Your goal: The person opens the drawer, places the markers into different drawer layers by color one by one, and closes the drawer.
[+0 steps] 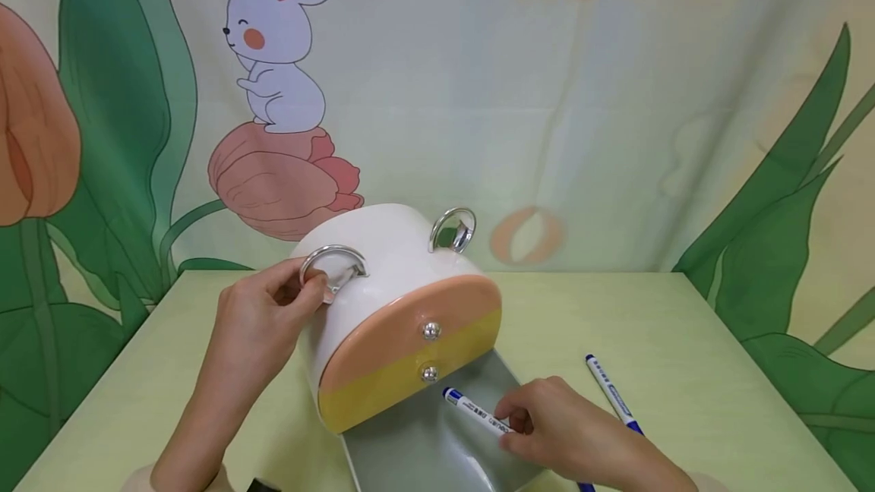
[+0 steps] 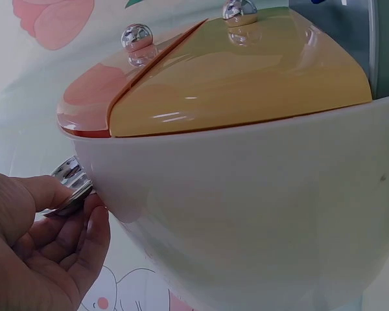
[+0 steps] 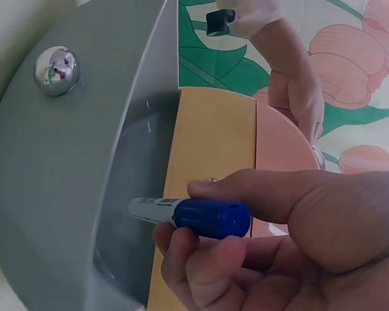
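Note:
A white box with a rounded top (image 1: pixel 390 249) has an orange drawer (image 1: pixel 383 325) and a yellow drawer (image 1: pixel 369 393), both closed. Below them, its grey bottom drawer (image 1: pixel 403 446) is pulled out. My left hand (image 1: pixel 256 325) holds the chrome ring handle (image 1: pixel 335 249) on the box's left side between thumb and fingers. Over the grey drawer, my right hand (image 1: pixel 557 424) pinches a white and blue marker (image 1: pixel 475 412). In the right wrist view the marker's blue end (image 3: pixel 214 217) points toward the camera, with its white part over the drawer.
Another blue and white marker (image 1: pixel 611 389) lies on the table right of the drawer, partly behind my right forearm. A second ring handle (image 1: pixel 454 230) stands on the box's far side. A small dark object (image 1: pixel 262 485) shows at the bottom edge. Behind hangs a printed cloth (image 1: pixel 424 97).

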{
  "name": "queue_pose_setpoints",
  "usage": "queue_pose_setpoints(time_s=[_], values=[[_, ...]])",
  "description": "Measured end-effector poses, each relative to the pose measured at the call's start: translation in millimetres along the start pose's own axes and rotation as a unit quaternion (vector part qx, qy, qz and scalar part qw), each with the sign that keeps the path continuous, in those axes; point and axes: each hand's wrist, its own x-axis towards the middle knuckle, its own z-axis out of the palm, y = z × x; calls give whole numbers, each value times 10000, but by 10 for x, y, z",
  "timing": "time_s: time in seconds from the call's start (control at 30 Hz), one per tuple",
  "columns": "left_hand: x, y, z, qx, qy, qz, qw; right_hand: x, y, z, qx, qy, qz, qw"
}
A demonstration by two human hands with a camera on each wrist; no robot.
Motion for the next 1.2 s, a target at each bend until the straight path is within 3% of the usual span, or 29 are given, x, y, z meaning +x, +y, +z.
queue_pose_setpoints(time_s=[0.13, 0.43, 0.93, 1.2], values=[[0, -4, 1, -21, -10, -4, 10000, 79, -41, 41, 27, -98, -15, 9999], [0, -6, -9, 110, 27, -47, 9999, 218, -63, 123, -177, 120, -654, 9976], [5, -10, 5, -69, -67, -79, 9999, 334, -123, 274, -279, 240, -393, 9986], [8, 0, 3, 13, -23, -95, 10000, 248, -125, 207, -159, 481, -248, 9984]])
